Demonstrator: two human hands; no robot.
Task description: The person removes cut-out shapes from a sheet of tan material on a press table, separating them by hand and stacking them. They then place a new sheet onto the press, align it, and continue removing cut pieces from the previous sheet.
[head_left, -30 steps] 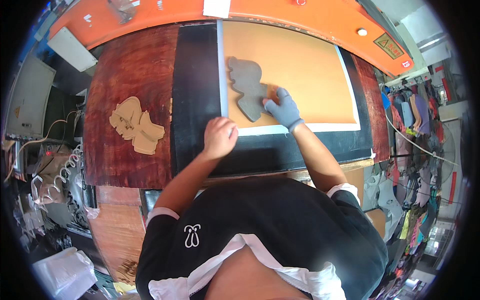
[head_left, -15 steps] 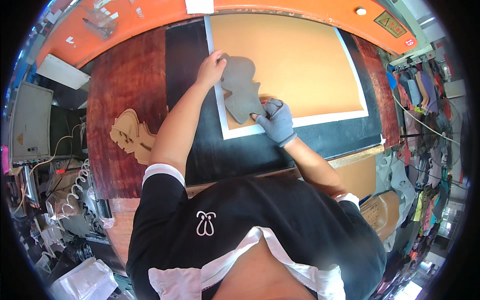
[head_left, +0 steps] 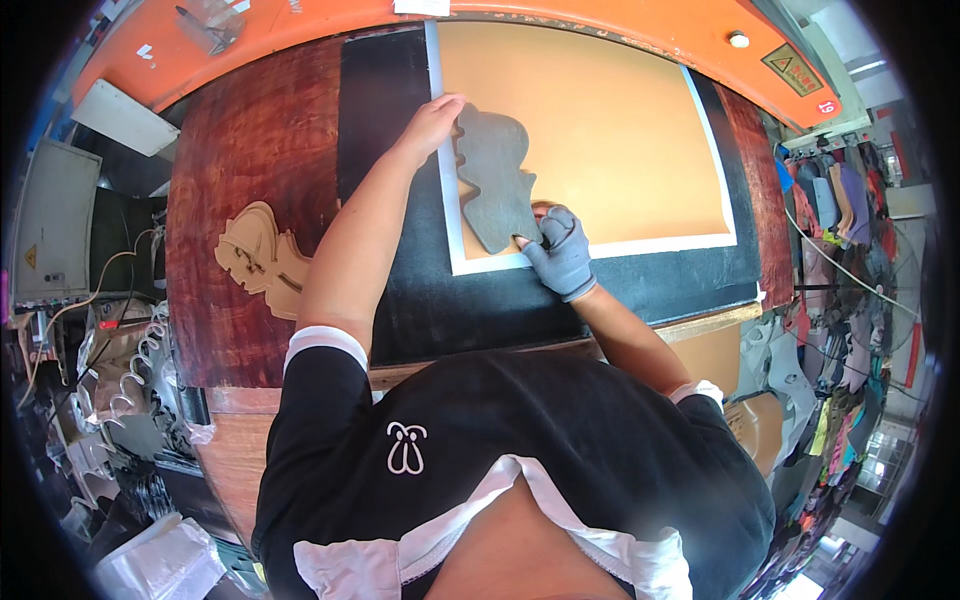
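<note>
A grey, curvy-edged cutting die (head_left: pixel 497 180) is over the left end of a tan sheet of material (head_left: pixel 620 130) with a white border. My bare left hand (head_left: pixel 432 124) pinches the die's far left corner with its fingertips. At the near end, my right hand (head_left: pixel 560 254), in a grey fingerless glove, grips the die's edge with the thumb on top; its other fingers are curled and partly hidden. The sheet lies on a black cutting pad (head_left: pixel 400 300). I cannot tell whether the die fully touches the sheet.
A second, tan die (head_left: pixel 262 258) with cutting edges showing lies on the red-brown board (head_left: pixel 210 340) to the left. Across the far side runs an orange machine beam (head_left: pixel 620 35). At the left stands a grey control box (head_left: pixel 62 220); at the right hang many coloured pieces (head_left: pixel 850 190).
The die has shifted slightly toward the sheet's near edge, with both hands still on it. The whole view has also swung a little, so the table appears shifted.
</note>
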